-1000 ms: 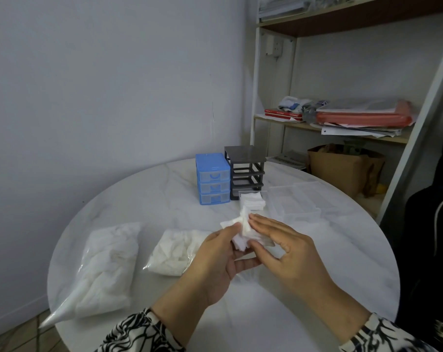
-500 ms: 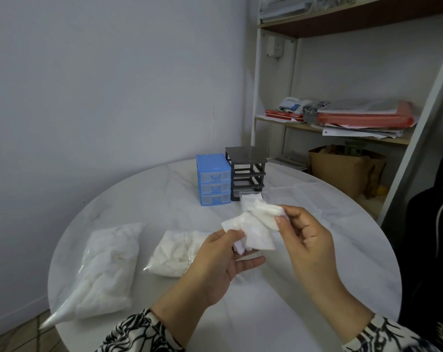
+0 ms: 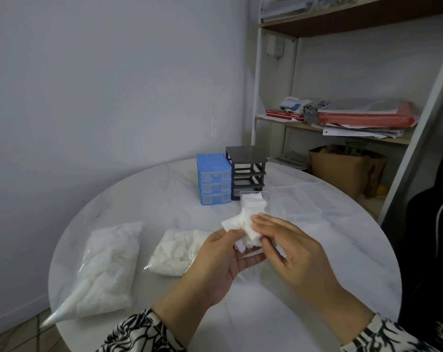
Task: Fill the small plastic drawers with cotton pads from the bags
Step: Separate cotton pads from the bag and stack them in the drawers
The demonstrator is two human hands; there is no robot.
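Note:
My left hand (image 3: 221, 260) holds a small bunch of white cotton pads (image 3: 243, 228) above the table's middle. My right hand (image 3: 289, 245) touches the same bunch from the right with its fingers on the pads. Just behind the hands a clear drawer (image 3: 262, 194) lies on the table with a stack of pads in it. The blue drawer unit (image 3: 214, 182) has its three drawers in place. Beside it stands the dark grey frame (image 3: 247, 171) with empty slots. Two clear bags of pads lie at the left: a large bag (image 3: 106, 265) and a smaller bag (image 3: 176, 251).
More clear drawers (image 3: 295, 203) lie on the round white marble table (image 3: 317, 288), right of the filled one. Behind the table a shelf unit (image 3: 367, 128) carries papers and red folders. A brown paper bag (image 3: 342, 168) stands under it. A black bag (image 3: 433, 250) is at the right edge.
My right hand lifted a pad up and to the right, away from the bunch, then came back down onto the pads in my left hand.

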